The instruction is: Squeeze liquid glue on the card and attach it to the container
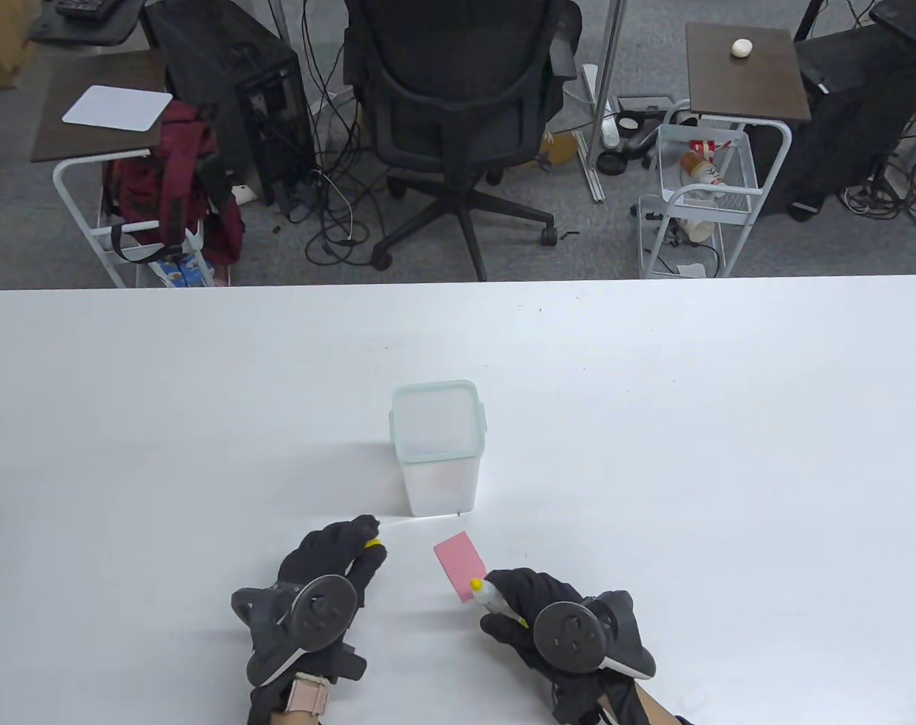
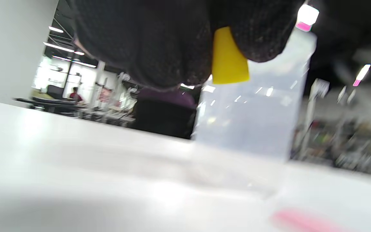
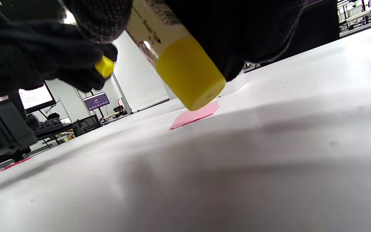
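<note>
We see the right hand point(image 1: 537, 615) gripping a smooth glue tube point(image 1: 495, 600) with a round yellow tip – its long axis goes from near-right to far-left, tip just above the near corner of the flat pink card point(image 1: 461, 565). The left hand point(image 1: 337, 559) pinches a small yellow cap point(image 1: 371, 543). The clear, square plastic container point(image 1: 437, 445) stands upright just beyond them on the white table point(image 1: 729, 453)

White table point(image 1: 654, 423): container point(image 1: 436, 453), pink card point(image 1: 458, 563).
</note>
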